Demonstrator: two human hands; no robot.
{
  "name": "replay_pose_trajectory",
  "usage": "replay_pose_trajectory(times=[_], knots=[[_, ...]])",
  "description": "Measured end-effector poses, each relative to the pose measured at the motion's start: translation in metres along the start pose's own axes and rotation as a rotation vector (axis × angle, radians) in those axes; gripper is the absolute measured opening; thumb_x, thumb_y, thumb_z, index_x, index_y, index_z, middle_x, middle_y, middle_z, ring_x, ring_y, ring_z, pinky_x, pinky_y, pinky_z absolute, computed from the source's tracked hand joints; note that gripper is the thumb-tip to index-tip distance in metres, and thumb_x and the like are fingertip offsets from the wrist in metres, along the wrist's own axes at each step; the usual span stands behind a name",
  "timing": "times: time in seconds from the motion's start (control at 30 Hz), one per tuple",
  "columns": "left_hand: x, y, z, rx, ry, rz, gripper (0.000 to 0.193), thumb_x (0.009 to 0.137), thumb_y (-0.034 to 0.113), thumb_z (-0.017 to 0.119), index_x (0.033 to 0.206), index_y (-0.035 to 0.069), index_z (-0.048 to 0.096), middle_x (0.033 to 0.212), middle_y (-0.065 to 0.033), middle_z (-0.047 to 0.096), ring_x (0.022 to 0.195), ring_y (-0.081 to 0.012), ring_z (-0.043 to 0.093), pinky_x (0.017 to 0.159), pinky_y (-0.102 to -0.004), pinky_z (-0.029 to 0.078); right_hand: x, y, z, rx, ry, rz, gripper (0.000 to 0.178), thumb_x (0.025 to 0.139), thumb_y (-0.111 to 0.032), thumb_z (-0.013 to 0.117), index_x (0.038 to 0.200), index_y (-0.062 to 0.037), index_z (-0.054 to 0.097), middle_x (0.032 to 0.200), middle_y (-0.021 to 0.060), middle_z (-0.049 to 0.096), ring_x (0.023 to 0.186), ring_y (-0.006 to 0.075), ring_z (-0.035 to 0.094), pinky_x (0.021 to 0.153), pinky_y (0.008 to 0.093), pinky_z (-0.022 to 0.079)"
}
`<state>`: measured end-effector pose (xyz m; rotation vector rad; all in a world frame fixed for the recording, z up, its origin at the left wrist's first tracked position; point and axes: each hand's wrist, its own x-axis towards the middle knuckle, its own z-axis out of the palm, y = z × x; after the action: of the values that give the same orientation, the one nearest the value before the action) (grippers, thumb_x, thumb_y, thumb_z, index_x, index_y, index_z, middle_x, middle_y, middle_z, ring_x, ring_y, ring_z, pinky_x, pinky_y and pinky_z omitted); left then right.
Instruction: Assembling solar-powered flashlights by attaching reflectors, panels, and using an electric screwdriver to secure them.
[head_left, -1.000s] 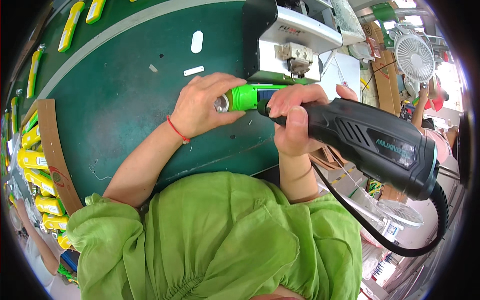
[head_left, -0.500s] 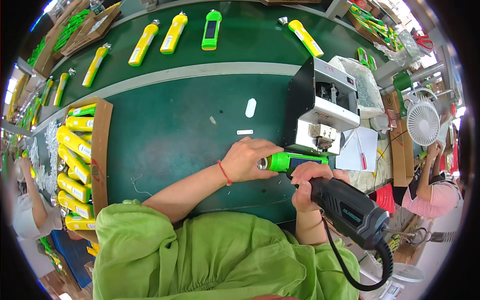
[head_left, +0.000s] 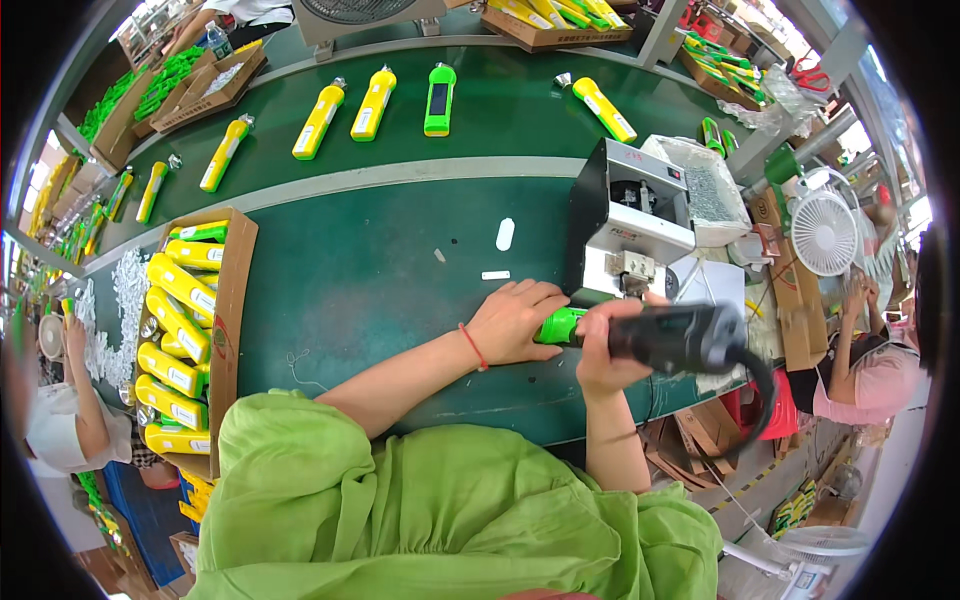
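Note:
My left hand (head_left: pixel 518 322) is closed around the head end of a green flashlight (head_left: pixel 561 327) lying on the green bench, with a red cord on the wrist. My right hand (head_left: pixel 606 358) grips a black electric screwdriver (head_left: pixel 672 340), slightly blurred, its cable bending down at the right. The screwdriver and right hand cover the rest of the flashlight, and the driver's tip is hidden. Just beyond stands a black and silver screw feeder (head_left: pixel 632 228). A white oval piece (head_left: pixel 505 234) and a small white strip (head_left: pixel 495 275) lie on the bench past my left hand.
At left, a cardboard box (head_left: pixel 234 335) holds several yellow flashlights. More flashlights stand along the far green belt (head_left: pixel 400 155). A white bin (head_left: pixel 738 232) of small screws sits behind the feeder, with a white fan (head_left: pixel 824 232) farther right. Other people work at both sides.
My right hand has lifted and turned the screwdriver from slanting toward the lower right to nearly level, nearer the feeder. The left hand keeps hold of the flashlight. The whole view has shifted.

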<state>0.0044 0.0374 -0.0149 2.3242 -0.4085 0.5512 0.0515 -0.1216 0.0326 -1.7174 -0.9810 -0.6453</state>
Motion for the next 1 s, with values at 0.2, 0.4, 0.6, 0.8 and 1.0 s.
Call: replay_pose_trajectory(times=[0.2, 0.4, 0.6, 0.8, 1.0], knots=[[-0.011, 0.017, -0.067, 0.076, -0.174, -0.118, 0.051, 0.067, 0.029, 0.081, 0.110, 0.007, 0.065, 0.105, -0.0128, 0.067, 0.097, -0.0311, 0.063, 0.086, -0.0399, 0.051, 0.034, -0.049, -0.021, 0.782, 0.383, 0.294, 0.073, 0.080, 0.000, 0.060, 0.140, 0.0038, 0.020, 0.074, 0.0114, 0.057, 0.056, 0.0158, 0.055, 0.059, 0.0297, 0.052], [0.001, -0.042, -0.158, 0.181, 0.108, -0.361, 0.035, 0.063, 0.028, 0.080, 0.090, 0.010, 0.069, 0.083, -0.0106, 0.066, 0.074, -0.0292, 0.065, 0.070, -0.0356, 0.054, 0.025, -0.049, -0.039, 0.680, 0.260, 0.365, 0.076, 0.081, -0.005, 0.066, 0.140, 0.0003, 0.019, 0.072, 0.0110, 0.056, 0.055, 0.0168, 0.054, 0.057, 0.0305, 0.052], [0.124, -0.162, -0.094, 0.354, 0.244, -0.646, 0.061, 0.070, 0.056, 0.073, 0.102, 0.005, 0.066, 0.095, -0.0172, 0.068, 0.090, -0.0328, 0.066, 0.082, -0.0405, 0.052, 0.007, -0.019, -0.031, 0.503, 0.211, 0.453, 0.072, 0.082, -0.008, 0.066, 0.138, 0.0033, 0.021, 0.074, 0.0114, 0.059, 0.059, 0.0162, 0.055, 0.061, 0.0279, 0.051], [0.170, -0.243, -0.123, 0.811, 0.171, -0.535, 0.062, 0.080, 0.019, 0.065, 0.139, 0.022, 0.048, 0.147, -0.0127, 0.040, 0.124, -0.0302, 0.049, 0.098, -0.0446, 0.043, 0.010, -0.011, -0.043, 0.396, 0.256, 0.436, 0.084, 0.085, -0.015, 0.066, 0.144, 0.0031, 0.009, 0.075, 0.0101, 0.055, 0.059, 0.0158, 0.053, 0.061, 0.0304, 0.052], [0.177, -0.269, -0.131, 1.211, -0.575, 0.117, 0.059, 0.068, 0.017, 0.078, 0.121, 0.026, 0.054, 0.145, 0.0004, 0.041, 0.138, -0.0203, 0.035, 0.105, -0.0403, 0.036, 0.016, 0.011, -0.111, 0.012, 0.038, 0.277, 0.059, 0.089, -0.023, 0.067, 0.128, 0.0052, 0.031, 0.084, 0.0133, 0.053, 0.085, 0.0267, 0.057, 0.081, 0.0457, 0.052]])
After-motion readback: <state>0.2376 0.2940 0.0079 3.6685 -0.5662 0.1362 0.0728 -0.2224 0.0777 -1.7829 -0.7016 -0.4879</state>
